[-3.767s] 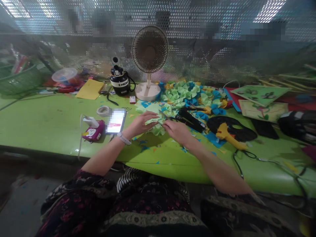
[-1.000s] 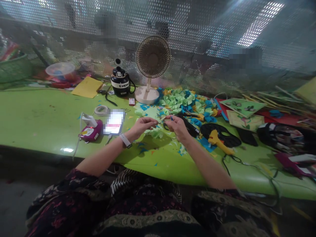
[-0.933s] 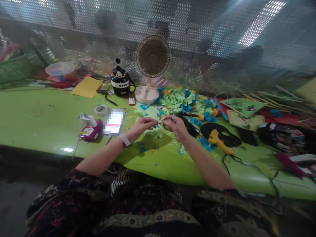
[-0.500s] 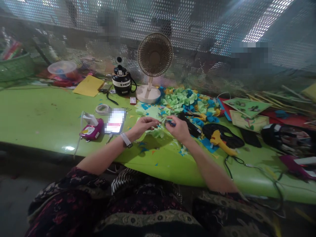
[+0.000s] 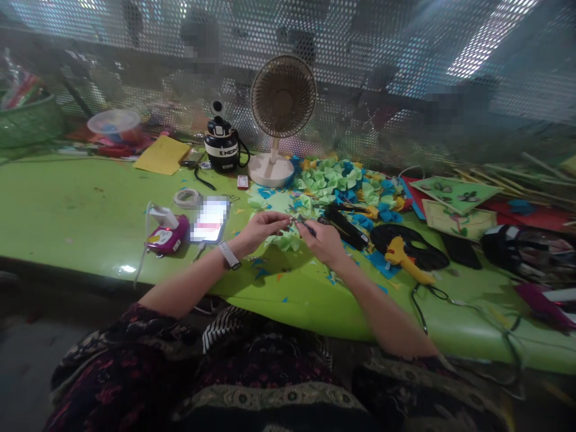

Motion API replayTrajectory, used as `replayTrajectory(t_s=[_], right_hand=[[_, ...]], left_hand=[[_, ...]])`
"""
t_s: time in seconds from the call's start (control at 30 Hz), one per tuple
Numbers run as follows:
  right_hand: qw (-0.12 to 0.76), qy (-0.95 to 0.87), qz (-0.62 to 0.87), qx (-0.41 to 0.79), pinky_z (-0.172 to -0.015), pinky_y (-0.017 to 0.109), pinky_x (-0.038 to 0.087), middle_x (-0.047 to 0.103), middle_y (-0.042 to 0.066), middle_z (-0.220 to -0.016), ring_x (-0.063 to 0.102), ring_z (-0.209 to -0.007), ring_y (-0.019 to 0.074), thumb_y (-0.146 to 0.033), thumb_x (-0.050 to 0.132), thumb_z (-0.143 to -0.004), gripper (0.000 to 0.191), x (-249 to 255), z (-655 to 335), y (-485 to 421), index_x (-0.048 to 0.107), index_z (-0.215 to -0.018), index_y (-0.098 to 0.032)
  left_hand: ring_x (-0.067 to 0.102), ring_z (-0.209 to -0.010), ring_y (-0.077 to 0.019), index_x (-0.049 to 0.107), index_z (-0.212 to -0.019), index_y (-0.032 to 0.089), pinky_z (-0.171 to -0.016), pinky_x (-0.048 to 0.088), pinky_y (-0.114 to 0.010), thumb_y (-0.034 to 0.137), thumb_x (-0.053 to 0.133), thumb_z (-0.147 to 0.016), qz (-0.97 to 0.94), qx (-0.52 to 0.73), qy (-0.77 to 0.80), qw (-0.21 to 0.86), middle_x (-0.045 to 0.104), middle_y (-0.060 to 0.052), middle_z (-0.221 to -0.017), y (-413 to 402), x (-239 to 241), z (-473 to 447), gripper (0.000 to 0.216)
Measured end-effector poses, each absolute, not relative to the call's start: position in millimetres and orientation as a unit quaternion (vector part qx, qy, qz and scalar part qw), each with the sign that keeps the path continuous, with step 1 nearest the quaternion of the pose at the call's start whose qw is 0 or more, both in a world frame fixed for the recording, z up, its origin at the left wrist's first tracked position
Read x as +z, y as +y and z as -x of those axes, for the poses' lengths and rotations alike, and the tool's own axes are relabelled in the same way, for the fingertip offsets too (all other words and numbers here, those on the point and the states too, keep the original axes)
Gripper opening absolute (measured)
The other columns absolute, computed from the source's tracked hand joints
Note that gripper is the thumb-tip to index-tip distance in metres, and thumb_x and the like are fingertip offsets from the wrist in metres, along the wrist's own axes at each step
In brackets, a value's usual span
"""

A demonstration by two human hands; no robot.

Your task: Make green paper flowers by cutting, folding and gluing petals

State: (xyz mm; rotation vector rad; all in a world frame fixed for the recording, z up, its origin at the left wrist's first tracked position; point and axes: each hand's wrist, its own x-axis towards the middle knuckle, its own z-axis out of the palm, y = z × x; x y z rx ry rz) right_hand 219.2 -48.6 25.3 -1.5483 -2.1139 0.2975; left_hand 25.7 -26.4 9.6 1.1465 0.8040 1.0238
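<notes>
My left hand (image 5: 265, 229), with a pale watch strap on its wrist, pinches thumb and fingers on something too small to make out. Facing it, my right hand (image 5: 322, 241) is closed around a small dark tool (image 5: 308, 228); its tip lies close to the left fingertips and its kind cannot be told. Just below and behind both hands lies a light green paper piece (image 5: 285, 241). Beyond them spreads a heap of folded green paper shapes (image 5: 330, 179), mixed with blue and yellow ones. Small paper scraps (image 5: 263, 273) are scattered under my wrists.
A phone (image 5: 210, 220), a tape roll (image 5: 187, 197) and a purple power adapter (image 5: 168, 234) lie left. A fan (image 5: 272, 173) and a black bottle (image 5: 221, 151) stand behind. To the right are a black stapler-like object (image 5: 346, 229), a yellow glue gun (image 5: 407, 261) and its cable.
My right hand has shifted slightly left, its fingertips now nearer the left ones, and the dark tool has turned toward them. The left hand stays almost in place.
</notes>
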Motion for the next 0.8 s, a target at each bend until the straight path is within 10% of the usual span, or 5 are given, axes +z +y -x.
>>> replayTrajectory(t_s=[0.4,0.8], right_hand=[[0.479,-0.591,0.495,0.419,-0.057,0.026,0.036,0.055,-0.002,-0.064,0.043,-0.058,0.0107,-0.053,0.071,-0.070,0.037,23.1,-212.6,-43.7,0.068,-0.079,-0.017],[0.558,-0.483,0.514,0.438,-0.044,0.024,0.021,0.041,-0.008,-0.056,0.028,-0.047,0.0051,-0.050,0.080,-0.061,0.039,15.4,-206.8,-40.4,0.058,-0.070,-0.019]], left_hand=[[0.062,-0.071,-0.0111,0.074,-0.090,0.013,-0.070,0.050,-0.028,0.034,0.080,-0.073,-0.539,0.439,0.365,0.619,0.071,-0.005,-0.082,-26.0,3.6,-28.7,0.027],[0.065,-0.075,-0.0129,0.075,-0.093,0.013,-0.069,0.048,-0.027,0.032,0.081,-0.071,-0.537,0.423,0.345,0.643,0.073,-0.008,-0.087,-29.1,1.2,-30.1,0.029]])
